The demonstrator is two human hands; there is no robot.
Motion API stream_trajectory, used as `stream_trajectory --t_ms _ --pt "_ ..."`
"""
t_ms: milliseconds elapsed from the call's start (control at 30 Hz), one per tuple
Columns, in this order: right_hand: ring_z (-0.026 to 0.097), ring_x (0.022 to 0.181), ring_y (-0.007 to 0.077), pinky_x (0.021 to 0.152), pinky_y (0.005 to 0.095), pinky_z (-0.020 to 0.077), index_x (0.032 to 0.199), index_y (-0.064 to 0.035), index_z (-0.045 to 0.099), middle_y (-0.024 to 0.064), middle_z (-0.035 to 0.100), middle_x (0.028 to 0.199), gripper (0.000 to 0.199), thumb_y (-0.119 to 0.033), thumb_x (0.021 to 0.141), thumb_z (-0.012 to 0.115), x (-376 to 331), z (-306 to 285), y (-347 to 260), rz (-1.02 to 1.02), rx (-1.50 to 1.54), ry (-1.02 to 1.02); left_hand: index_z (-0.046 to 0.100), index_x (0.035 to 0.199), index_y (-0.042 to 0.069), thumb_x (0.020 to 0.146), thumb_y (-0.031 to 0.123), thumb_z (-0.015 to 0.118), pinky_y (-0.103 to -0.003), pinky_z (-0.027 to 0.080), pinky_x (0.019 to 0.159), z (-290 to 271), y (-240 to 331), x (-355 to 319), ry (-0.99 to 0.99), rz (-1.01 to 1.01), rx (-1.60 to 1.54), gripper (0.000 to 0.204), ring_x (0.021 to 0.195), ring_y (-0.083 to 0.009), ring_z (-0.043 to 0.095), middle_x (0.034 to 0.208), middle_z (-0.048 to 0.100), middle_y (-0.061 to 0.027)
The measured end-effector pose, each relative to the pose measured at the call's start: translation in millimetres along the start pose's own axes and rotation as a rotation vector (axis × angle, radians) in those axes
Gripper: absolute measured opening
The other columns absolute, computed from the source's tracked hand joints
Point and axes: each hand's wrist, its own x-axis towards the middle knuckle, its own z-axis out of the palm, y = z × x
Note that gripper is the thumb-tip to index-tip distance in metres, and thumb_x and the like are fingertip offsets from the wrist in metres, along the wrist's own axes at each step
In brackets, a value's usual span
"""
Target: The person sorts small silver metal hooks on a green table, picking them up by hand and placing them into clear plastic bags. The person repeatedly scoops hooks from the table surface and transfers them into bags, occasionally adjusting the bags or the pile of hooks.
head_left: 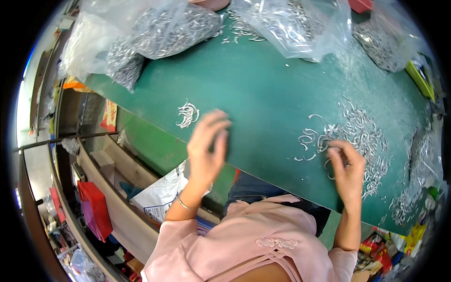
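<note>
My left hand (206, 143) hovers over the green table near its front edge, fingers loosely bent and thumb apart, with nothing visible in it. Just beyond its fingertips, to the left, is a small cluster of silvery curved metal pieces (188, 115). At the left side of a larger heap of the same pieces (366, 134), my right hand (346, 167) has its thumb and index finger drawn together at a curved metal piece (323, 142). The fingertips partly hide their hold on it. Several loose pieces (307, 136) lie left of that hand.
Clear plastic bags full of metal pieces (176, 30) (300, 23) line the table's far side, and another bag (383, 44) sits at the far right. A yellow-green bin (419, 77) stands at the right edge. Shelving (122, 204) and a red box (94, 209) are at lower left.
</note>
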Motion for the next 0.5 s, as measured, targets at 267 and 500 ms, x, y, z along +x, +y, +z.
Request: stream_trajectory --t_ms 267,500 --pt "0.063 0.079 0.0304 0.067 0.0343 0.0505 0.105 0.0002 0.058 0.0155 0.061 0.096 0.022 0.003 0.083 0.061 20 25 -21 -0.264 0.051 -0.086 0.059 0.114 -0.002 0.1 0.019 0.047 -0.028 0.047 0.075 62 46 -10 -0.568 -0.986 -1.617 0.028 0.092 -0.0167 0.058 0.105 0.061 -0.0103" --pt "0.05 0.088 0.0298 0.077 0.0399 0.0404 0.087 -0.0014 0.06 0.0116 0.053 0.087 0.012 -0.003 0.077 0.067 35 14 8 -0.364 -0.49 -0.071 0.061 0.113 0.003 0.089 -0.001 0.056 -0.024 0.04 0.067 50 41 21 -0.504 -0.251 -0.494 0.025 0.074 -0.011 0.046 0.091 0.052 -0.0044"
